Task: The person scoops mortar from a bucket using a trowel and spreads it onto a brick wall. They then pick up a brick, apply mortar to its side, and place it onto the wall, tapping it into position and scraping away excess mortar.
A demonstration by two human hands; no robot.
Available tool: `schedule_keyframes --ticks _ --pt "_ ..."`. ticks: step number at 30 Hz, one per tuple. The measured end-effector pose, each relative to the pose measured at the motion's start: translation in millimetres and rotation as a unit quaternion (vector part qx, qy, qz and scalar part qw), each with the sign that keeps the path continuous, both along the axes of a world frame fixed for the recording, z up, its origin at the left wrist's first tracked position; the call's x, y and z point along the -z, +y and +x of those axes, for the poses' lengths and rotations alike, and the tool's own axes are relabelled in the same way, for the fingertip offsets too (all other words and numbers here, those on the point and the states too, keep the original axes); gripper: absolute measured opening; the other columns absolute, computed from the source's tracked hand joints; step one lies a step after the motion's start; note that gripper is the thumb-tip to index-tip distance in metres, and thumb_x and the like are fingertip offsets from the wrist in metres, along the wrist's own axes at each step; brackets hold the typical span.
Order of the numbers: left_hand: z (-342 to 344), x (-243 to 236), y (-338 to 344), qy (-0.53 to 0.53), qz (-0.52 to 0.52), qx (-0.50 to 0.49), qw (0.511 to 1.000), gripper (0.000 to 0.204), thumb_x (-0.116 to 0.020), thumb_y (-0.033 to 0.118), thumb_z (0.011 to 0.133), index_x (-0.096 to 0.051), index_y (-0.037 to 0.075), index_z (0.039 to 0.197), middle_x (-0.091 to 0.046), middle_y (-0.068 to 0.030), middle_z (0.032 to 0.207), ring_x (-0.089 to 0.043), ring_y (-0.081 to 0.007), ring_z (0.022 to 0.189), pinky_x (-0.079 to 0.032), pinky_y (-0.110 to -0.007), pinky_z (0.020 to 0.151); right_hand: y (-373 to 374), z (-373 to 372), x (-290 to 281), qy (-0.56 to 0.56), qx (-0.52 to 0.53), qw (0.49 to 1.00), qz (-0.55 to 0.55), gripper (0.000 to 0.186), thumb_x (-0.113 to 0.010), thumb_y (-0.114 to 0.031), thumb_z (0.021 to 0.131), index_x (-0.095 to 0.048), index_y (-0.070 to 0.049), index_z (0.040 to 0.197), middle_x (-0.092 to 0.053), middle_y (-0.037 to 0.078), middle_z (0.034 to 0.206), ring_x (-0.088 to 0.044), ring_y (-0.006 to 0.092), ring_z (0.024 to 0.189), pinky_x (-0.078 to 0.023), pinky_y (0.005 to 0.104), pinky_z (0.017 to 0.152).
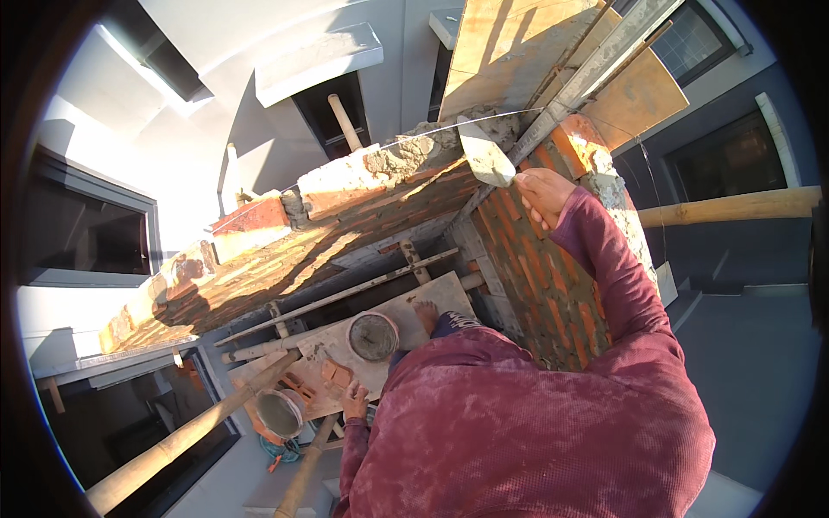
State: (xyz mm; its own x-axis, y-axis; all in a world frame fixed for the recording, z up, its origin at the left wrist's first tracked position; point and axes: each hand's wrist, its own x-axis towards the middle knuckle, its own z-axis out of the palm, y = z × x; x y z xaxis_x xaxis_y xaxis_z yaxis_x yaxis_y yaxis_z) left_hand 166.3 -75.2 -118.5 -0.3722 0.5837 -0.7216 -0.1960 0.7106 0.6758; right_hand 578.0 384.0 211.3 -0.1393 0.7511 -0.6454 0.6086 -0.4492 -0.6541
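My right hand [542, 194] grips a trowel [486, 154], its pale, mortar-coated blade tilted at the brick wall's top near the corner. Wet grey mortar [406, 154] lies along that top course [250, 220], under a taut white string line [436, 129]. My left hand [354, 401] hangs low by a plank platform [440, 311], fingers loosely bent and apart, with nothing visible in it. Loose bricks [337, 373] and a round bucket of grey mortar [373, 337] sit on that platform near it; another bucket [279, 412] is at the lower left.
Bamboo poles [181, 436] cross the lower left and right side [734, 203]. Plywood sheets [492, 52] and a grey upright beam [596, 73] rise behind the corner. A side brick wall [531, 276] runs down the right. My bare foot [427, 312] stands on the platform.
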Motion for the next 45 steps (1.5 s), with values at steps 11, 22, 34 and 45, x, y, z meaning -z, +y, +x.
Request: schedule_keyframes --ticks 11,22,34,45 --pt "-34 45 -87 0.007 -0.015 0.015 1.0 0.051 -0.065 0.022 0.087 -0.054 -0.007 0.128 -0.066 -0.0133 0.103 -0.064 -0.0174 0.086 -0.053 -0.032 0.074 -31 -67 2 -0.011 -0.139 0.987 0.082 0.041 -0.04 -0.039 0.1 -0.053 -0.003 0.084 -0.05 0.007 0.062 -0.056 0.0204 0.048 -0.048 0.0357 0.043" --pt "-106 52 -171 0.056 -0.105 -0.036 0.992 0.048 -0.063 0.021 0.09 -0.054 -0.005 0.129 -0.066 -0.0115 0.103 -0.064 -0.0182 0.082 -0.053 -0.03 0.067 -18 24 57 -0.2 -0.051 0.957 0.205 0.022 -0.053 -0.02 0.093 -0.053 0.0 0.102 -0.056 0.01 0.076 -0.06 0.0258 0.06 -0.05 0.036 0.054" --pt "-38 -73 -95 0.132 -0.054 0.12 0.982 0.054 -0.065 0.03 0.087 -0.056 -0.003 0.128 -0.065 -0.0178 0.116 -0.064 -0.0229 0.104 -0.05 -0.034 0.091 -35 -151 280 0.493 0.341 0.785 0.157 0.034 -0.046 -0.04 0.1 -0.042 -0.009 0.114 -0.051 0.009 0.08 -0.055 0.0217 0.062 -0.051 0.0381 0.056" --pt "65 -63 -142 0.13 -0.118 -0.124 0.977 0.05 -0.063 0.029 0.089 -0.056 0.002 0.13 -0.064 -0.0148 0.122 -0.064 -0.0234 0.107 -0.048 -0.035 0.093 -139 -134 361 0.367 -0.027 0.93 -0.019 0.026 -0.047 -0.028 0.102 -0.043 -0.01 0.119 -0.057 0.008 0.09 -0.061 0.0183 0.079 -0.052 0.0329 0.069"
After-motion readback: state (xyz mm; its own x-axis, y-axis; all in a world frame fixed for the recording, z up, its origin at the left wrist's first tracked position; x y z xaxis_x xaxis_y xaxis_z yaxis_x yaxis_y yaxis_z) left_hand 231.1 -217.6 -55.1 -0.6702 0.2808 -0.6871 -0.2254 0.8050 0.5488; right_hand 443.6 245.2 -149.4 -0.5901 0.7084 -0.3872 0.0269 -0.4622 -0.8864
